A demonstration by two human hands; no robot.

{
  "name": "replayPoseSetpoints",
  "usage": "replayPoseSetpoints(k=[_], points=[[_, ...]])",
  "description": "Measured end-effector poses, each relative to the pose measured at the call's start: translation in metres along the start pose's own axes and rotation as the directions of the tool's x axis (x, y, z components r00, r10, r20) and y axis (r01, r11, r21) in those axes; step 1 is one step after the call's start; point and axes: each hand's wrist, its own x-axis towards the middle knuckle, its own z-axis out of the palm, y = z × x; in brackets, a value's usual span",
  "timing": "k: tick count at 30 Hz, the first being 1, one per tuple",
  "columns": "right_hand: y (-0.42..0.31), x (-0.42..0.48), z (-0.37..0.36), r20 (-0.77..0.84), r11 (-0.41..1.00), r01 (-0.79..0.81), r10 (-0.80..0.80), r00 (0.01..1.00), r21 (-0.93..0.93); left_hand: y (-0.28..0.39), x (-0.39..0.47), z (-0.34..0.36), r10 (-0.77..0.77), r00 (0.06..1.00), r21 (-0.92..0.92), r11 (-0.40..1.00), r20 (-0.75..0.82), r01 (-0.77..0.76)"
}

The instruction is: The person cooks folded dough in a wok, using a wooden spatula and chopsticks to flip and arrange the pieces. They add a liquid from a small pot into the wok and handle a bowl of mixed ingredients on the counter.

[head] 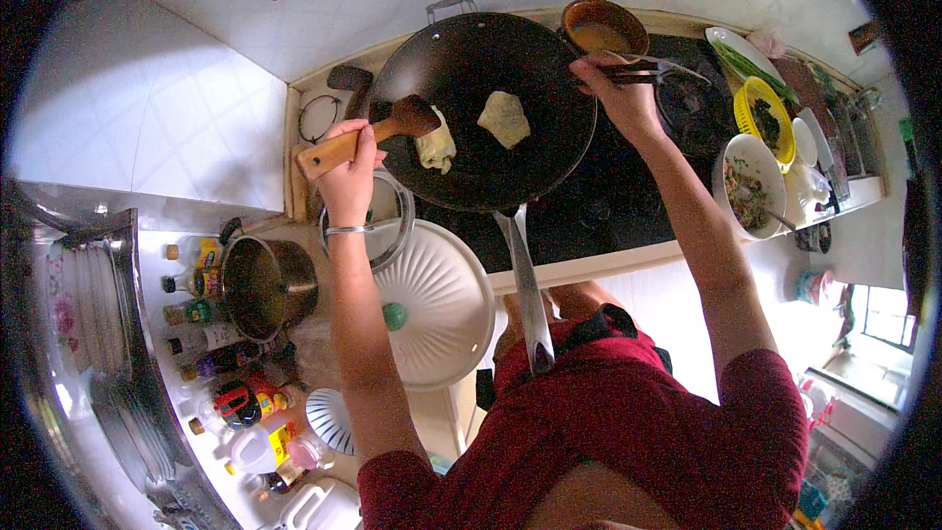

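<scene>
My left hand [349, 169] grips the light handle of a wooden spatula [412, 118]. The spatula's dark blade lies against a folded, pale piece of food [437, 143] in a black wok [456, 59]. A second, flatter pale piece [505, 120] rests near the middle of the wok, apart from the blade. At the wok's right rim, my right hand [614, 92] holds metal tongs [673, 72] with dark parts; their exact form is partly hidden by the fingers. Just beyond that hand stands a brown bowl [605, 28] with liquid in it.
The wok's long metal handle [524, 287] points towards my body. Left of it lie a glass lid [401, 235] and a white ribbed cover [441, 309]. A steel pot [268, 287] and several bottles stand further left. At right are a yellow basket [765, 118] and a bowl of filling [749, 188].
</scene>
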Motion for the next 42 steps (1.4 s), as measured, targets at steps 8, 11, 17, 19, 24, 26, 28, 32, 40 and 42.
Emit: replayPoseSetpoints(k=[8,11,17,19,24,26,28,32,40,42], points=[[0.003,-0.006,0.014,0.128,0.981,0.136,-0.118,0.985,-0.141,0.001,0.002,0.0,-0.011,1.0,-0.009,1.0,-0.014,0.01],[-0.005,-0.013,0.011,0.129,0.963,0.165,-0.139,0.982,-0.214,-0.001,0.001,-0.002,-0.014,0.999,-0.028,1.0,-0.039,0.013],[-0.014,-0.035,0.013,0.098,0.966,0.119,-0.099,0.99,-0.229,0.0,0.0,-0.001,-0.033,0.999,-0.041,0.999,-0.04,0.032],[-0.021,-0.036,0.01,0.097,0.954,0.136,-0.114,0.989,-0.266,-0.002,0.001,-0.002,-0.028,0.999,-0.035,0.999,-0.042,0.026],[-0.009,-0.03,0.015,0.056,0.974,0.143,-0.135,0.989,-0.177,0.003,0.004,-0.001,-0.001,0.999,-0.009,1.0,-0.041,0.0],[-0.003,-0.031,0.018,0.095,0.981,0.148,-0.137,0.986,-0.123,0.005,0.005,0.002,0.001,0.999,-0.007,1.0,-0.04,-0.002],[-0.007,-0.038,0.02,0.111,0.984,0.116,-0.102,0.989,-0.132,0.005,0.004,0.002,0.009,0.999,-0.012,1.0,-0.05,-0.009],[-0.016,-0.052,0.019,0.171,0.977,0.097,-0.064,0.983,-0.19,0.003,0.004,0.002,0.004,0.999,-0.02,1.0,-0.047,-0.005],[-0.026,-0.07,0.015,0.08,0.99,0.077,-0.068,0.994,-0.117,-0.002,0.0,0.009,-0.012,1.0,-0.066,0.998,-0.018,0.011],[-0.028,-0.07,0.009,0.043,0.985,0.103,-0.097,0.994,-0.14,-0.002,-0.002,0.01,-0.015,1.0,-0.063,0.998,0.001,0.015]])
